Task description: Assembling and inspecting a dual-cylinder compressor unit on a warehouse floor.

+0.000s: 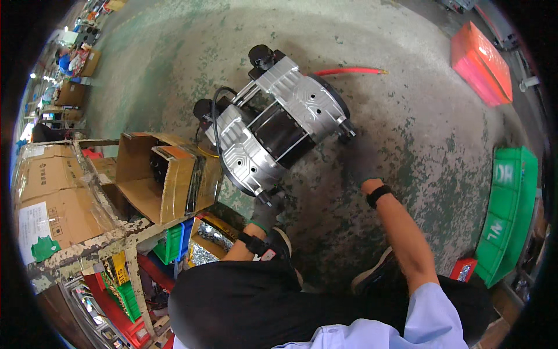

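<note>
Head view: right of the bench and its open carton, the gloved left hand is at the compressor's near edge, fingers too dark to read. The compressor is ahead, over the floor, probably heavy, rigid and slick, best held under its silver housings, not by the hose. Beyond, the gloved right hand is beside it, fingers likewise unclear.

Right hand reaches farther forward than the left hand.
</note>
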### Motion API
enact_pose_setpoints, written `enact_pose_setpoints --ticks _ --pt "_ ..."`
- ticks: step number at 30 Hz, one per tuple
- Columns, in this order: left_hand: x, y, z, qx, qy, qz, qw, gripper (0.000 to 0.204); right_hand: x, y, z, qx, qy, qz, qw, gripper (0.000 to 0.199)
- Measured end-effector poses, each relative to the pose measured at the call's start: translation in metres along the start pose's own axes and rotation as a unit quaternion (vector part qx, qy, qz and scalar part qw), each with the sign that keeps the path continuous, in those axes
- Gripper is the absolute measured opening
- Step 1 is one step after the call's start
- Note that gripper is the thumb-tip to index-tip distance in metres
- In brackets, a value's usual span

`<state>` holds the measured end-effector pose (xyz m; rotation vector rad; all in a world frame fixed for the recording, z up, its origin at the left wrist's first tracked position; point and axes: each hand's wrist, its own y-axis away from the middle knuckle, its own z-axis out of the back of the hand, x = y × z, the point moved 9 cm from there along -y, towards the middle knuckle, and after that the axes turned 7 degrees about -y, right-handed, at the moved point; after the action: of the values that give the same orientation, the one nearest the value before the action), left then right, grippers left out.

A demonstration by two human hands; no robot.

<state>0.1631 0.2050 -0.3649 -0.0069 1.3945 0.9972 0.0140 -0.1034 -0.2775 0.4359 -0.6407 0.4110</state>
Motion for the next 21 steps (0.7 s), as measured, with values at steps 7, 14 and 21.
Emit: enact_pose_setpoints --ticks 7,14,21 --pt "-0.047 0.024 -0.019 -0.025 0.105 0.099 0.989 0.018 -0.037 -0.02 -0.023 -0.003 -0.021 0.041 0.999 0.025" --pt "0.011 -0.003 0.001 -0.037 0.031 0.043 0.998 0.031 -0.031 -0.016 -0.029 0.04 -0.013 0.004 0.999 0.027" --pt "-0.033 0.026 -0.029 -0.007 0.137 0.115 0.984 0.034 -0.042 -0.001 -0.02 0.005 -0.034 0.028 0.999 0.033"
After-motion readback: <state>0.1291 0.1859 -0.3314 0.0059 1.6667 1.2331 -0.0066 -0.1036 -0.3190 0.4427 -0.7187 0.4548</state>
